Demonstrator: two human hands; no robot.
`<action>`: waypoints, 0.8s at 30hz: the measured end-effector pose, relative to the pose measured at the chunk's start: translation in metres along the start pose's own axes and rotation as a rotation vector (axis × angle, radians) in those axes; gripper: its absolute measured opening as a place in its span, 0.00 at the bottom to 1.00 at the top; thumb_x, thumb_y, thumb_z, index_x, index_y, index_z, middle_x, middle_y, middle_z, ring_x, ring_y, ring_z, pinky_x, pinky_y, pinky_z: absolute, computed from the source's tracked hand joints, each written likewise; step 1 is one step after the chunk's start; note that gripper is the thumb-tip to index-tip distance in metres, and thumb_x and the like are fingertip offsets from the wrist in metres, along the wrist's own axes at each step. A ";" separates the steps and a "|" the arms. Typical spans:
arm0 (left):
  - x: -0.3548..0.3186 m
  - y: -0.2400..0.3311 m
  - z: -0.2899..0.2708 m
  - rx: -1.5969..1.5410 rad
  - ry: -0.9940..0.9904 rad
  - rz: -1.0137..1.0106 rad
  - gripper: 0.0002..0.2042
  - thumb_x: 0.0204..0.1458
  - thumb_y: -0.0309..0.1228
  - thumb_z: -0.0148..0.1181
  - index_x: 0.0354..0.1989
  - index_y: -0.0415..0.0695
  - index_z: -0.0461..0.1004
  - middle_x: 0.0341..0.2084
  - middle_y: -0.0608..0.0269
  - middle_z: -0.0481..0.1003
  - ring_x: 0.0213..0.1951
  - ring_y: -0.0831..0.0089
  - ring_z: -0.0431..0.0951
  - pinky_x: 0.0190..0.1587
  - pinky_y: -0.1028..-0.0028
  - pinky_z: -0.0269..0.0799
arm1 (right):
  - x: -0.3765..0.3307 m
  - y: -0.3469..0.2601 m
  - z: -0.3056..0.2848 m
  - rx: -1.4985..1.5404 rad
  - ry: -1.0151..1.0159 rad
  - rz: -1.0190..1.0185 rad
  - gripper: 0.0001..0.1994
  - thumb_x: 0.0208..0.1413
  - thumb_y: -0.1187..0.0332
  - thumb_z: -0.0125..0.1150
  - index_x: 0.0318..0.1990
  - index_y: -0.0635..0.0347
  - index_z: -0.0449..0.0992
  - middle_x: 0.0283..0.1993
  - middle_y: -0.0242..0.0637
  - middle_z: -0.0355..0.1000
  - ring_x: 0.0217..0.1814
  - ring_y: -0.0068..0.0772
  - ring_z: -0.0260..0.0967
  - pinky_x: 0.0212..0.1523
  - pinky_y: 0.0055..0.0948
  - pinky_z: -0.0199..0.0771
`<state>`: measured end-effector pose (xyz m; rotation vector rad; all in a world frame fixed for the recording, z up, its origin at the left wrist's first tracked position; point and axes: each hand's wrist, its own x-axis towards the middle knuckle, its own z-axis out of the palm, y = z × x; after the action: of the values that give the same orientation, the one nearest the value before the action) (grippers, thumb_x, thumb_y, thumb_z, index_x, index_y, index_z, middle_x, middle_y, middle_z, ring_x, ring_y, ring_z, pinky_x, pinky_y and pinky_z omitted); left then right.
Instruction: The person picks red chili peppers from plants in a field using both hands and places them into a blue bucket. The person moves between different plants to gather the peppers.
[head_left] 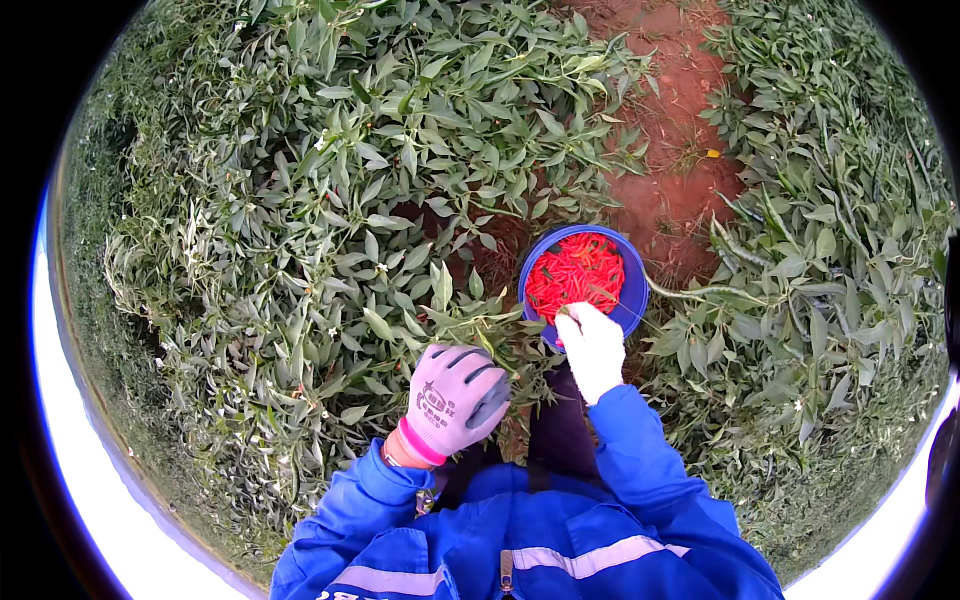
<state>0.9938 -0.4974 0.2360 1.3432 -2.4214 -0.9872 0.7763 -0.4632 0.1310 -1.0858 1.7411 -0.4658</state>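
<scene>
My left hand wears a grey glove with dark fingertips and a pink cuff; it is closed around leafy stems of a green pepper plant. My right hand, in a white glove, rests at the near rim of a blue bucket that holds many small red chili peppers. Whether the right fingers hold a pepper is hidden. Both sleeves are blue.
Dense green pepper plants fill the left side, and another row grows on the right. A strip of bare red soil runs between the rows behind the bucket. Grass borders the plants at the outer edges.
</scene>
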 end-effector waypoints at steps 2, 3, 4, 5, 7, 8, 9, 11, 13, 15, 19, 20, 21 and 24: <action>0.007 -0.010 0.000 -0.009 0.149 -0.069 0.13 0.37 0.27 0.64 0.35 0.44 0.74 0.36 0.60 0.76 0.42 0.57 0.76 0.46 0.61 0.67 | 0.028 0.062 0.008 -0.315 0.063 -0.101 0.17 0.54 0.60 0.59 0.49 0.57 0.74 0.49 0.46 0.73 0.45 0.51 0.73 0.46 0.45 0.73; 0.009 -0.017 -0.005 0.007 0.215 -0.127 0.13 0.40 0.23 0.61 0.37 0.41 0.74 0.39 0.55 0.76 0.44 0.56 0.76 0.49 0.61 0.68 | 0.036 0.071 0.009 -0.441 0.016 -0.035 0.23 0.53 0.58 0.60 0.56 0.55 0.71 0.60 0.45 0.67 0.51 0.52 0.71 0.53 0.43 0.72; 0.003 -0.034 -0.002 -0.056 0.321 -0.145 0.13 0.46 0.21 0.57 0.42 0.38 0.74 0.42 0.52 0.76 0.47 0.59 0.76 0.53 0.65 0.68 | 0.049 0.072 0.007 -0.558 0.055 -0.174 0.26 0.54 0.60 0.60 0.60 0.53 0.68 0.65 0.41 0.64 0.53 0.51 0.71 0.57 0.40 0.71; 0.003 -0.042 -0.005 -0.159 0.335 -0.295 0.15 0.49 0.20 0.54 0.47 0.37 0.73 0.45 0.52 0.76 0.49 0.62 0.75 0.55 0.67 0.67 | 0.064 0.066 0.009 -0.466 0.099 -0.293 0.24 0.54 0.62 0.60 0.58 0.55 0.70 0.61 0.43 0.67 0.53 0.51 0.72 0.56 0.39 0.71; -0.004 -0.066 -0.001 -0.331 0.393 -0.506 0.18 0.53 0.20 0.52 0.54 0.36 0.71 0.47 0.52 0.76 0.50 0.63 0.76 0.56 0.69 0.67 | 0.116 0.042 0.017 -0.220 0.165 -0.430 0.19 0.55 0.66 0.59 0.55 0.58 0.74 0.54 0.43 0.72 0.51 0.45 0.73 0.52 0.36 0.73; -0.010 -0.084 0.011 -0.400 0.440 -0.558 0.19 0.54 0.21 0.53 0.56 0.36 0.71 0.47 0.51 0.76 0.49 0.61 0.76 0.54 0.70 0.69 | 0.148 0.022 0.025 -0.070 0.192 -0.453 0.17 0.56 0.68 0.58 0.53 0.59 0.75 0.51 0.41 0.75 0.48 0.41 0.75 0.48 0.34 0.75; -0.015 -0.091 0.020 -0.430 0.426 -0.532 0.20 0.55 0.21 0.52 0.57 0.36 0.69 0.48 0.51 0.75 0.50 0.61 0.76 0.56 0.69 0.69 | 0.174 0.023 0.033 0.131 0.219 -0.374 0.15 0.57 0.70 0.56 0.51 0.61 0.76 0.47 0.40 0.76 0.44 0.36 0.75 0.43 0.31 0.75; -0.037 -0.111 0.031 -0.404 0.303 -0.547 0.22 0.58 0.19 0.49 0.62 0.33 0.64 0.55 0.53 0.72 0.57 0.68 0.72 0.62 0.71 0.63 | 0.206 0.020 0.048 0.442 0.190 -0.191 0.15 0.57 0.72 0.53 0.50 0.63 0.77 0.43 0.38 0.77 0.38 0.28 0.76 0.35 0.27 0.74; -0.055 -0.119 0.035 -0.365 0.309 -0.563 0.22 0.57 0.19 0.50 0.62 0.33 0.64 0.54 0.53 0.73 0.56 0.68 0.73 0.61 0.71 0.64 | 0.229 0.019 0.059 0.572 0.130 -0.052 0.14 0.56 0.74 0.50 0.48 0.65 0.77 0.37 0.39 0.77 0.30 0.27 0.75 0.30 0.27 0.72; -0.053 -0.122 0.038 -0.435 0.361 -0.621 0.22 0.54 0.20 0.53 0.59 0.35 0.67 0.52 0.52 0.74 0.53 0.63 0.75 0.59 0.69 0.66 | 0.262 0.070 0.058 -0.144 0.213 -0.396 0.12 0.56 0.72 0.50 0.43 0.66 0.77 0.36 0.42 0.77 0.26 0.32 0.74 0.29 0.30 0.74; -0.088 -0.130 0.025 -0.387 0.408 -0.644 0.24 0.48 0.19 0.54 0.58 0.37 0.69 0.52 0.51 0.73 0.55 0.60 0.73 0.60 0.67 0.65 | 0.270 0.052 0.089 0.272 0.139 0.086 0.11 0.53 0.65 0.58 0.35 0.66 0.78 0.31 0.47 0.76 0.31 0.41 0.76 0.35 0.36 0.74; -0.089 -0.133 0.028 -0.454 0.411 -0.657 0.25 0.48 0.18 0.54 0.59 0.36 0.68 0.53 0.51 0.72 0.56 0.60 0.73 0.60 0.67 0.64 | 0.277 0.060 0.088 0.321 0.193 0.134 0.11 0.53 0.64 0.59 0.34 0.65 0.78 0.30 0.48 0.76 0.32 0.43 0.76 0.36 0.37 0.74; -0.088 -0.133 0.029 -0.429 0.409 -0.659 0.24 0.49 0.19 0.53 0.59 0.35 0.68 0.53 0.52 0.72 0.55 0.61 0.73 0.60 0.67 0.64 | 0.285 0.074 0.089 0.096 0.357 0.036 0.11 0.53 0.64 0.59 0.33 0.65 0.77 0.31 0.48 0.77 0.36 0.48 0.75 0.40 0.39 0.73; -0.111 -0.132 0.024 -0.606 0.496 -0.748 0.23 0.52 0.21 0.52 0.59 0.35 0.66 0.54 0.52 0.72 0.56 0.63 0.72 0.61 0.67 0.63 | 0.267 0.052 0.110 -0.080 0.423 -0.246 0.11 0.58 0.66 0.55 0.42 0.63 0.76 0.31 0.39 0.76 0.23 0.33 0.70 0.25 0.33 0.69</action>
<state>1.1349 -0.4438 0.1486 1.9485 -1.1198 -1.2030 0.8219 -0.6403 -0.0985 -1.3377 2.0112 -0.8325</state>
